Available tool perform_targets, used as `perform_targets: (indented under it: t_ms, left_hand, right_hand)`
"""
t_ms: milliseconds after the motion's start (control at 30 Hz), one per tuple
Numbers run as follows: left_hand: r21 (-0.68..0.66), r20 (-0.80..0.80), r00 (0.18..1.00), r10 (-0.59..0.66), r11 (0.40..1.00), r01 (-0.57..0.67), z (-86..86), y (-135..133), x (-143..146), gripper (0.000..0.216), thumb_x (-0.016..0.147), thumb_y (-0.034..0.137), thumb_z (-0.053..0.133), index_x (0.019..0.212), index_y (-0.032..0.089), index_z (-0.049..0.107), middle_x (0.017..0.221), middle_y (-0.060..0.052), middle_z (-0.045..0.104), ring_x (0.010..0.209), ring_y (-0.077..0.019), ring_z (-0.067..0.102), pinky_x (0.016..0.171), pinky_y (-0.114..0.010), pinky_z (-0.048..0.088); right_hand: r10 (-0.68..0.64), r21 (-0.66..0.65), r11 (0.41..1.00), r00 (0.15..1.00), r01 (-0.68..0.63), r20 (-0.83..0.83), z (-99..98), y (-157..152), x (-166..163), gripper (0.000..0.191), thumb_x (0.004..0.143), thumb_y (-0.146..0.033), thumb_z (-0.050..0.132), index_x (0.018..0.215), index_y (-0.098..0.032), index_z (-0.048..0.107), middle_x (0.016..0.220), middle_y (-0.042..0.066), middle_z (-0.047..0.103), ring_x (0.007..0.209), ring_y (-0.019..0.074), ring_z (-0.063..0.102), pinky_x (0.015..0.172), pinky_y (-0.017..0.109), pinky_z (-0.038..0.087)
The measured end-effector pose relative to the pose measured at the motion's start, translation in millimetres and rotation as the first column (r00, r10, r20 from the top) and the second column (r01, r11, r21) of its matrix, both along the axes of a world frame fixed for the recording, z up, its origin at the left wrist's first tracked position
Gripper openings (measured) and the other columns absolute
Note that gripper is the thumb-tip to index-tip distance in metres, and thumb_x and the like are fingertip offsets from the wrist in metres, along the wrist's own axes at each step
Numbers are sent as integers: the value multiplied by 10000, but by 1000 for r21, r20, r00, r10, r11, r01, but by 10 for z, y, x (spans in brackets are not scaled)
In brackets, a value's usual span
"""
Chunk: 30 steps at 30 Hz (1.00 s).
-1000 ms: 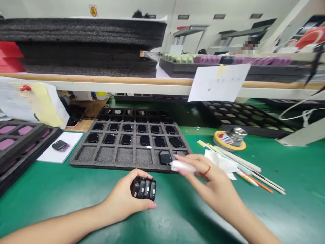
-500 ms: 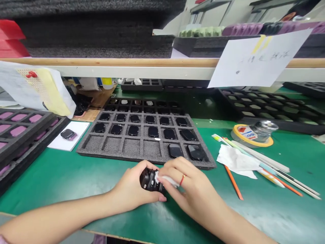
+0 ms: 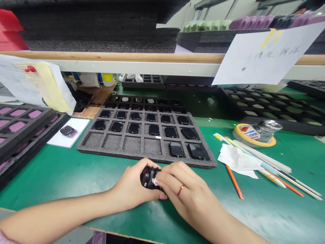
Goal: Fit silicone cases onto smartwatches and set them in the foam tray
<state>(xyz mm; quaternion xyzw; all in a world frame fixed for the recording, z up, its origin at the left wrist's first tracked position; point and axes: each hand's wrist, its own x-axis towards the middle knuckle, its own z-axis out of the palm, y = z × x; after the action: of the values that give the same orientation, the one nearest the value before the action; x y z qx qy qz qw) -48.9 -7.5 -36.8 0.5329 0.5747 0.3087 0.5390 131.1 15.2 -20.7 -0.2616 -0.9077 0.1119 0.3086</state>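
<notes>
My left hand [image 3: 129, 183] grips a small bunch of black rounded-rectangle devices [image 3: 147, 178] at the table's front, their ends held together in the fingers. My right hand [image 3: 185, 191], with a red ring on one finger, presses a white wipe [image 3: 154, 181] against these devices, and its fingers hide most of the wipe. Just behind both hands lies a grey foam tray [image 3: 119, 154] with rows of square compartments. Many hold black glossy devices [image 3: 154, 130], while the front-left compartments show bare foam.
To the right lie a crumpled white tissue [image 3: 238, 158], an orange-handled stick [image 3: 235, 182] and several swabs and pens. Behind them stand a tape roll [image 3: 251, 139] and a glass jar [image 3: 266, 131]. A pink-lined foam tray [image 3: 20, 125] sits at the left, and a shelf runs overhead.
My right hand has moved left from beside the tray, bringing the wipe onto the devices in my left hand. The view has tilted lower, and the tissue and orange stick now show fully.
</notes>
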Motion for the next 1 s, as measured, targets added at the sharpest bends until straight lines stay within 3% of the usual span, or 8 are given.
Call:
perform_targets:
  t_ms: [167,300,433,733,900,967,1000]
  left_hand:
    - [4,5,1000,7,1000,-7,-2,-7,16,503,554,275,876,965,219,590,841,38,682,757,-154,561,686,-258,432]
    - [-2,-8,1000,18,1000,-18,-6,-9,16,520,534,293,885,953,223,584,807,45,675,738,-154,562,664,-252,425]
    - [9,16,1000,6,1000,-6,-18,-3,4,517,537,283,884,966,220,602,843,35,687,765,-159,572,680,-253,436]
    - [26,31,999,-8,1000,7,-26,-4,-14,509,568,291,877,984,214,595,872,26,689,804,-170,582,724,-267,445]
    - [62,-31,999,-26,998,28,24,-19,-33,484,593,302,854,979,216,576,900,17,668,836,-191,582,755,-287,438]
    - [43,-24,999,-37,998,38,48,-23,-37,473,611,295,837,1003,221,582,929,7,671,856,-202,596,775,-297,447]
    - [29,-19,999,-45,999,46,59,-25,-38,472,618,288,830,1016,224,586,933,6,670,858,-204,601,781,-301,452]
  right_hand:
    - [3,-31,1000,1000,-2,29,-13,-10,0,279,978,-75,438,782,-189,602,757,38,628,677,160,520,587,279,469]
    - [-8,42,999,999,6,41,-7,-20,-10,259,994,-106,438,834,-184,626,780,55,635,707,182,524,605,303,468]
    - [1,6,1000,998,-2,61,0,-24,-11,298,1000,-104,419,795,-196,615,755,39,627,678,167,521,594,286,470]
    - [-29,63,998,1000,28,4,-51,-69,-46,254,977,-73,457,864,-160,667,791,69,678,706,191,559,614,317,500]
    - [-124,31,991,971,133,-204,3,41,129,126,946,-121,554,966,-198,651,873,55,695,819,190,625,732,319,539]
    - [-295,-8,954,933,300,-205,10,129,342,75,936,-192,572,983,-212,626,893,52,695,845,194,645,746,319,531]
    - [-414,-26,909,893,417,-175,-2,181,473,66,932,-239,570,974,-212,613,895,58,693,838,203,649,737,326,524]
